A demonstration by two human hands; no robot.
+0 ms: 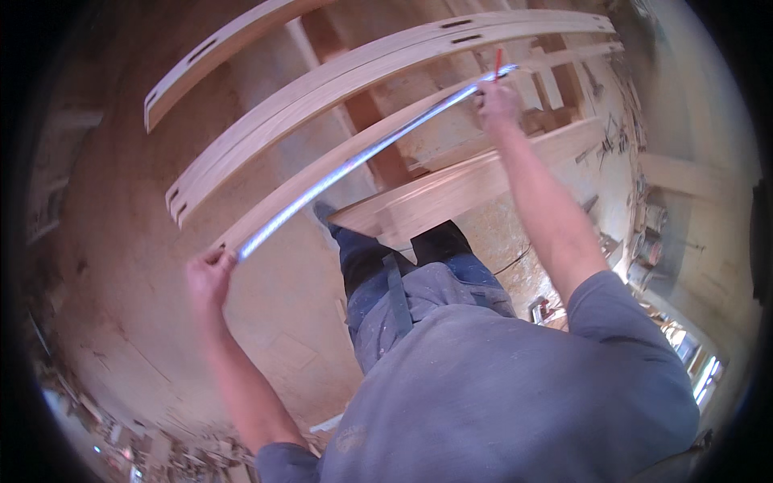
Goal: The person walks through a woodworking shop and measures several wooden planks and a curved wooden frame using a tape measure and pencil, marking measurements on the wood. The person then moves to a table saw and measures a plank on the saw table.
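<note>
A dusty workshop floor (274, 330) spreads beneath slotted timber beams (322, 87). The left grip (211, 275) pinches the near end of a shiny strip (362, 157); the right grip (498, 103) holds it near its far end, a red pencil (498, 63) poking up there. Should either slacken or tug unevenly, I judge the strip could slip or skew. It stretches between both grips, along a pale board (310, 179); through the glare, I can't tell whether they touch.
</note>
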